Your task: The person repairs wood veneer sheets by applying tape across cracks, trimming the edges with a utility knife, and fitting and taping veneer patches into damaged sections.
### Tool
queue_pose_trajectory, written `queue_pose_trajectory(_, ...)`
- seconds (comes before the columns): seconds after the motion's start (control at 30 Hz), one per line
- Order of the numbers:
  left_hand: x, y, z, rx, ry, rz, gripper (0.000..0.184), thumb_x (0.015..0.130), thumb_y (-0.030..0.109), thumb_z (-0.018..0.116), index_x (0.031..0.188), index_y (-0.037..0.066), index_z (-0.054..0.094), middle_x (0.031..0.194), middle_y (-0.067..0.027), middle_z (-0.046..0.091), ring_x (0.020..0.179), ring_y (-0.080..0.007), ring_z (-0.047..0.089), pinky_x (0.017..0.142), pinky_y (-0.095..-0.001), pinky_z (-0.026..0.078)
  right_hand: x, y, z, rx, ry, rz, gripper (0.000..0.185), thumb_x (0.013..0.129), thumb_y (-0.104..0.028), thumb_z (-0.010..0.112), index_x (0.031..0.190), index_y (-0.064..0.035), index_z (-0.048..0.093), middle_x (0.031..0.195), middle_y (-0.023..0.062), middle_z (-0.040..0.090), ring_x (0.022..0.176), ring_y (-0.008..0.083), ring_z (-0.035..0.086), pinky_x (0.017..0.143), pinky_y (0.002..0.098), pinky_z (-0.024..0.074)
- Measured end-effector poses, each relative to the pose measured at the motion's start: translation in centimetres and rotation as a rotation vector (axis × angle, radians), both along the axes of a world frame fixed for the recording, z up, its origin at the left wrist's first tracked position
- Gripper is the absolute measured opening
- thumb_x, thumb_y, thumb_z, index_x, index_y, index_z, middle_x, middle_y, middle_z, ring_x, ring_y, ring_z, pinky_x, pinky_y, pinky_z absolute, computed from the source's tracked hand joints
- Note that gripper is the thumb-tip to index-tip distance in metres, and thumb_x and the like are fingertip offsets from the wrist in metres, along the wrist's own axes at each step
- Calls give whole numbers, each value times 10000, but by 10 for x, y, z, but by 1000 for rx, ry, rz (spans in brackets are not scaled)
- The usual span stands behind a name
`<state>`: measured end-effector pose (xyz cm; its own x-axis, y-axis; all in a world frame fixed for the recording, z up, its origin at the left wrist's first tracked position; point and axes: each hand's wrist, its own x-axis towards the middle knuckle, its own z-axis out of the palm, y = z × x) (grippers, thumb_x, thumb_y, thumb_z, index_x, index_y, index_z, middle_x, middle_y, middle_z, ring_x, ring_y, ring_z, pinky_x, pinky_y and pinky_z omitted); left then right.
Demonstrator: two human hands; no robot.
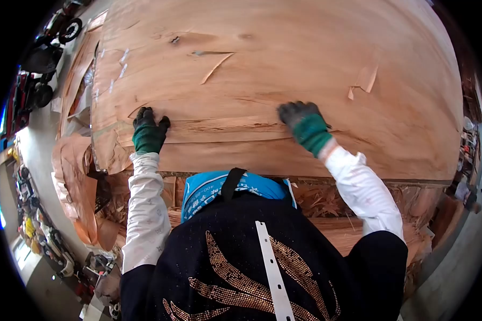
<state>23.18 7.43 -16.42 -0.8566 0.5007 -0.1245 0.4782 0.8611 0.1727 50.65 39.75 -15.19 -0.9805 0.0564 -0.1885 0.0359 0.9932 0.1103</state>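
A wide sheet of wood veneer [262,80] lies before me, with cracks, a knot hole and torn bits on its face. A rough, splintered strip [225,125] runs across it between my hands. My left hand [150,128], in a dark glove with a green cuff, lies on the veneer near the strip's left end, thumb apart from the fingers. My right hand [304,125], gloved alike, rests on the sheet at the strip's right part, fingers stretched forward and slightly blurred. Neither hand visibly holds a thing. A loose sliver [217,68] lies farther up the sheet.
Crumpled veneer scraps [72,182] hang off the left side. More veneer pieces [326,200] lie under the sheet's front edge, by my blue apron [203,195]. Parked motorbikes [43,69] stand at the far left. Clutter lines the right wall.
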Motion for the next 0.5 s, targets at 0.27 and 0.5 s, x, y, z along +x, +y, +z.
queue_pose_trajectory(0.27, 1, -7, -10, 33, 23, 2, 631, 781, 360, 703, 1246, -19, 508, 1332, -250, 476, 1233, -425, 419, 1025, -473, 385, 16, 8, 71, -64, -200, -341, 329, 808, -112, 591, 1124, -199, 619, 1074, 49, 636, 975, 236, 630, 745, 396, 506)
queue_pose_trajectory(0.5, 0, -12, -25, 47, 59, -30, 684, 787, 387, 679, 1286, -29, 467, 1374, -266, 428, 1288, -441, 364, 1081, -488, 316, -103, -85, 72, -276, -270, -186, 359, 801, -103, 598, 1141, -216, 608, 1063, 42, 640, 979, 245, 635, 761, 407, 516)
